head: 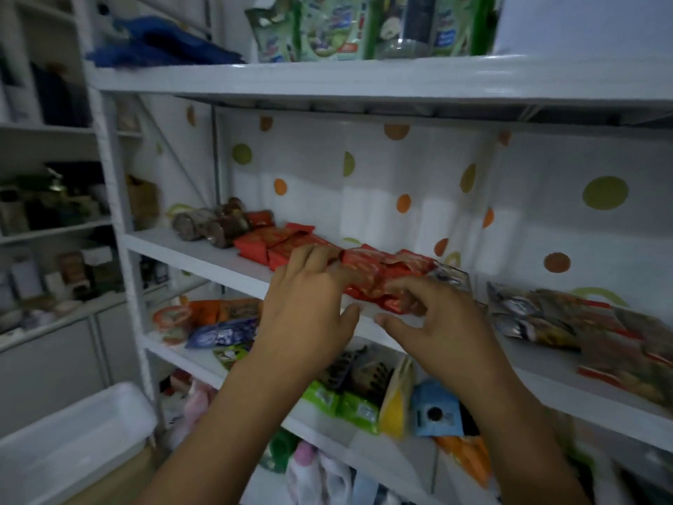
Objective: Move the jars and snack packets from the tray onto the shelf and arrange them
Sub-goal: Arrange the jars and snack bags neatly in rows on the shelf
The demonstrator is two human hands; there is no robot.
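While the fingers point(313, 260) of the left hand point(309, 304) lie flat and unclenched on the row of red foil snack packets point(382, 278), the fingers point(408, 286) of the right hand point(444, 322) curl onto the near end of the same row, pinching a packet edge. The row lies at the front edge of the white painted middle shelf point(204, 256). Its long axis runs along that edge, from the brown-filled clear jars point(207, 224) at the left end toward the dark printed packets point(546, 315) at the right.

Risk: the nearest packets appear to overhang the front edge. A push toward the person could tip them onto the lower shelf. Foil is slippery; pressure from one side only may skew the row.

The white plastic tray point(73, 439) stands at lower left and appears empty.
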